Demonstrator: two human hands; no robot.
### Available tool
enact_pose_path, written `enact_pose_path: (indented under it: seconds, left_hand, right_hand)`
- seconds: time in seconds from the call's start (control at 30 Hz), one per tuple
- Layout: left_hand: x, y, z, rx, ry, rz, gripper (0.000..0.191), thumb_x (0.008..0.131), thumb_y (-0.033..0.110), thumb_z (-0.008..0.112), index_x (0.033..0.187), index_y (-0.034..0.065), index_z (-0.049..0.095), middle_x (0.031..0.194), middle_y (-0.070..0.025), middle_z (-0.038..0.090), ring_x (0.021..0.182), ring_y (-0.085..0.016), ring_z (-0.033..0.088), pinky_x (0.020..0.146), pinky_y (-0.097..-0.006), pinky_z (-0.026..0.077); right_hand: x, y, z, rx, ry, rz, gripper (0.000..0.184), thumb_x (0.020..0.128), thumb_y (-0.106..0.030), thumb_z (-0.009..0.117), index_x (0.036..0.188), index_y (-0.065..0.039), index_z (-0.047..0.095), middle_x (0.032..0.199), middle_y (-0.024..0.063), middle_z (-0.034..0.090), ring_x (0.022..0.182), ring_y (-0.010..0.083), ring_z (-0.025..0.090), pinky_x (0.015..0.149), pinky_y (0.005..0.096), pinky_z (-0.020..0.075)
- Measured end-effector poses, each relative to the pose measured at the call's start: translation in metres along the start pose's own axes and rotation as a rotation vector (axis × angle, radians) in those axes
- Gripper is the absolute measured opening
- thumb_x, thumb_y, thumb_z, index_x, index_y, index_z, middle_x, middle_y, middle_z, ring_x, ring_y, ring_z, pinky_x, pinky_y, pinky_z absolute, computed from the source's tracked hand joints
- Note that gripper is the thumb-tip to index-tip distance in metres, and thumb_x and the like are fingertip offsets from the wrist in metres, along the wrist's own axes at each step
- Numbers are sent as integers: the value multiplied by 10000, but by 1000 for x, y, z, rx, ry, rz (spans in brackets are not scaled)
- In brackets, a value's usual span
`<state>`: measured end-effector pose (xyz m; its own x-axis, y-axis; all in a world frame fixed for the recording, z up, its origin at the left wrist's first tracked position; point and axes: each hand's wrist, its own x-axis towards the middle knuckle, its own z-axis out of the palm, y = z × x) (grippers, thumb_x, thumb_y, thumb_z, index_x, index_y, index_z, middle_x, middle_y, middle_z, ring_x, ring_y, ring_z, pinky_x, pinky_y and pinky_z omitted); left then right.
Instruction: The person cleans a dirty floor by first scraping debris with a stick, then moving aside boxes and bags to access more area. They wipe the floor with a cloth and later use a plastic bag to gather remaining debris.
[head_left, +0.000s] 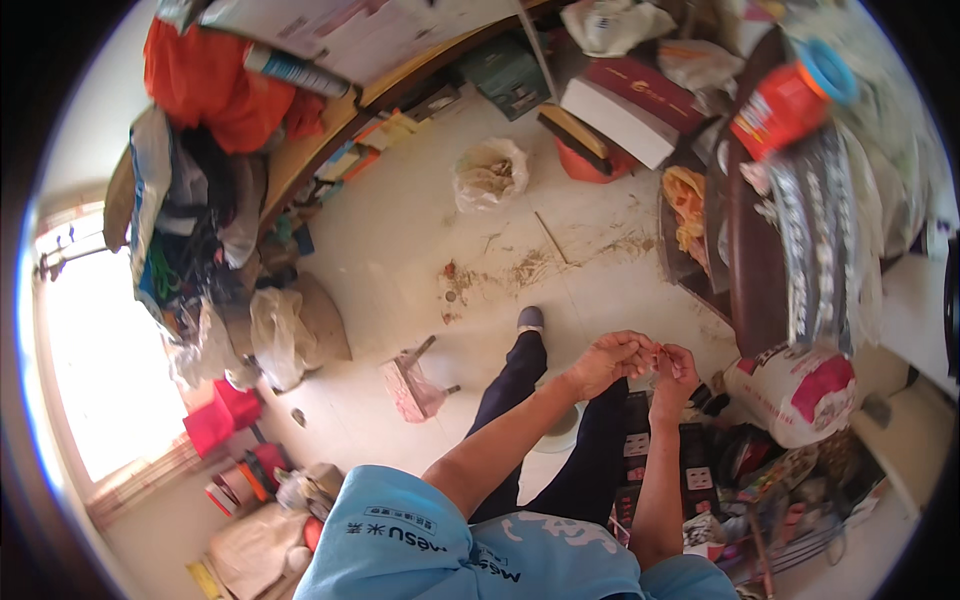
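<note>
Both my hands meet at the right, in front of my right knee. My left hand (611, 364) has its fingers bent, with its fingertips at a small red item (660, 350). That item is pinched in the fingertips of my right hand (677, 367); it is too small to identify. Below the hands lie my dark trouser legs (510, 382), and one foot in a grey slipper (530, 318) stands on the floor. Part of a pale round vessel (561, 435) shows between my legs, mostly hidden by my left forearm.
A small stool (412, 386) with a pink cover stands at the left. Ahead, a stick (551, 238) and brown plant debris (525, 270) lie on the floor (375, 247) near a plastic-lined bin (491, 176). A dark wooden armrest (757, 247) and a stuffed bag (795, 390) flank my right.
</note>
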<state>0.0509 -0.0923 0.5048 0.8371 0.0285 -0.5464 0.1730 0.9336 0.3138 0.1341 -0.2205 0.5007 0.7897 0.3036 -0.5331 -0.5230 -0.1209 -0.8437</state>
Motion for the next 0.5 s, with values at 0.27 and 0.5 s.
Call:
enact_pose_path:
  seconds: [0.27, 0.5]
  left_hand:
    - [-72, 60, -78, -251, 172, 253, 248, 1048, 192, 391, 1104, 23, 564, 843, -58, 632, 719, -142, 607, 656, -263, 493]
    - [-146, 92, -144, -492, 283, 592, 215, 1037, 163, 407, 1101, 33, 566, 900, -58, 640, 804, -146, 627, 738, -262, 497]
  right_hand:
    - [-7, 1, 122, -211, -144, 25, 40, 910, -22, 613, 941, -4, 597, 872, 45, 655, 736, 94, 573, 674, 231, 457]
    - [-23, 22, 237, -369, -437, -30, 70, 910, -48, 631, 972, -23, 612, 873, 39, 662, 748, 95, 595, 675, 237, 475]
